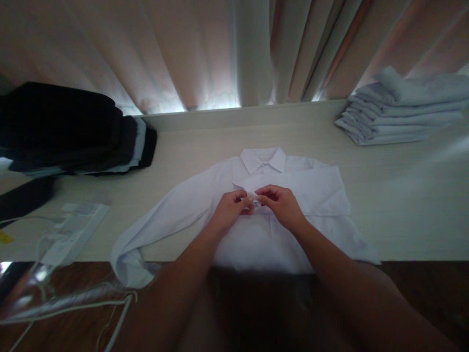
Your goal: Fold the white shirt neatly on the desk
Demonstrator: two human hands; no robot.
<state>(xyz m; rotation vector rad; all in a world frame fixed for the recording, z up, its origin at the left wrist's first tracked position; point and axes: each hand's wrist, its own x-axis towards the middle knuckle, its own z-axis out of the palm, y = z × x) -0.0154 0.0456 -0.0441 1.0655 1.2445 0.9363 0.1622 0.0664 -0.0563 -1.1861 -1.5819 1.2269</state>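
Your left hand (230, 208) and right hand (280, 205) both pinch the front of the white shirt (293, 195) lying flat on the surface (403, 205). Far left of your grip sit dark clothes (73, 129); far right, folded white clothes (403, 107). No writing reads

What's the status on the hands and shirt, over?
Left hand, right hand both pinching white shirt placket below collar. Shirt flat on table. Nothing blocking.

Dark folded clothes (73, 129), a power strip (75, 230), and stacked pale shirts (399, 110) flank the table (403, 195).
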